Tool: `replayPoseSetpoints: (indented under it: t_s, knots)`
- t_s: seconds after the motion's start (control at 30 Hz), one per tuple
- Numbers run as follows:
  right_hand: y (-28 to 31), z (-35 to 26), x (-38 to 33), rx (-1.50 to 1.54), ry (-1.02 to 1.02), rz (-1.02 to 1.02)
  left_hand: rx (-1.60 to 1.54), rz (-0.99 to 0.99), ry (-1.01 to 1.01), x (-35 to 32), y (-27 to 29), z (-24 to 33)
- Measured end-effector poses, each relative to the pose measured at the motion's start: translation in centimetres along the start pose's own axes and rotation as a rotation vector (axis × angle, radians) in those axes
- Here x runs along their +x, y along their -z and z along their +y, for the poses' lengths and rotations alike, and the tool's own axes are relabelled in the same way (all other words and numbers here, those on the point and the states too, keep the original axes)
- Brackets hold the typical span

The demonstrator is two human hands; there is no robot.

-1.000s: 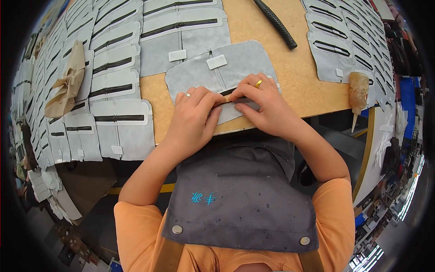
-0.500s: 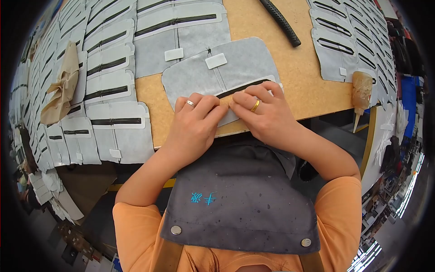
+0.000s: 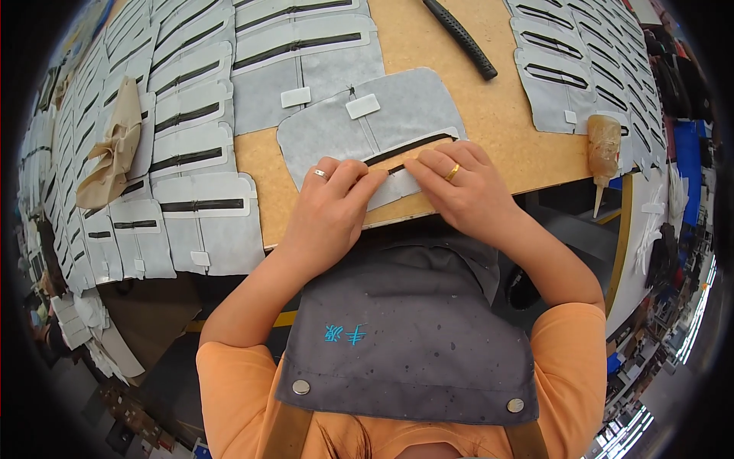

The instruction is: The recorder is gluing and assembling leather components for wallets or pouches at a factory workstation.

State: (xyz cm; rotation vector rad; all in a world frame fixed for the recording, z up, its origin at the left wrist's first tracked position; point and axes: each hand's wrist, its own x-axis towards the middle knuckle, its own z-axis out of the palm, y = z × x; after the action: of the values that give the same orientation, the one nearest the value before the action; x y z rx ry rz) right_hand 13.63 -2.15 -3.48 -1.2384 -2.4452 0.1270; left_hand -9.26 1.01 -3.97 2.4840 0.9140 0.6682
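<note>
A grey sheet-like panel (image 3: pixel 417 99) lies near the front edge of the table, with a small white rectangular pad (image 3: pixel 363 107) on it. A long slot edged by black strips (image 3: pixel 409 145) runs across its near part, and brown board shows through the gap. My left hand (image 3: pixel 332 203) is closed at the slot's left part, its thumb and index finger pinching the near edge. My right hand (image 3: pixel 462 183) pinches that same edge farther right, fingers curled. A short length of black edging shows between the two hands. The fingertips hide most of what they pinch.
Rows of similar grey panels (image 3: pixel 202 222) overlap at the left; more panels (image 3: pixel 554 96) lie at the right. A crumpled tan cloth (image 3: pixel 115 157) rests on the left rows. A black perforated handle-shaped piece (image 3: pixel 462 42) lies far back. A glue bottle (image 3: pixel 604 149) points nozzle-down at the right edge.
My right hand has moved to the right along the slot's near edge, away from my left hand. The gap between the hands has widened, baring black edging. My left hand stays nearly in place.
</note>
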Motion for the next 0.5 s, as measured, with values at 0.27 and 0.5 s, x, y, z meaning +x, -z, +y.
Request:
replayPoseSetpoints:
  t_s: [0.27,0.5]
  knots:
    - [0.5,-1.2,1.2,0.165,-0.132,0.045,0.027,0.053,0.045,0.2,-0.9,0.3]
    - [-1.4,-2.7,2.5,0.288,-0.17,0.011,-0.029,0.056,0.146,-1.7,0.9,0.0]
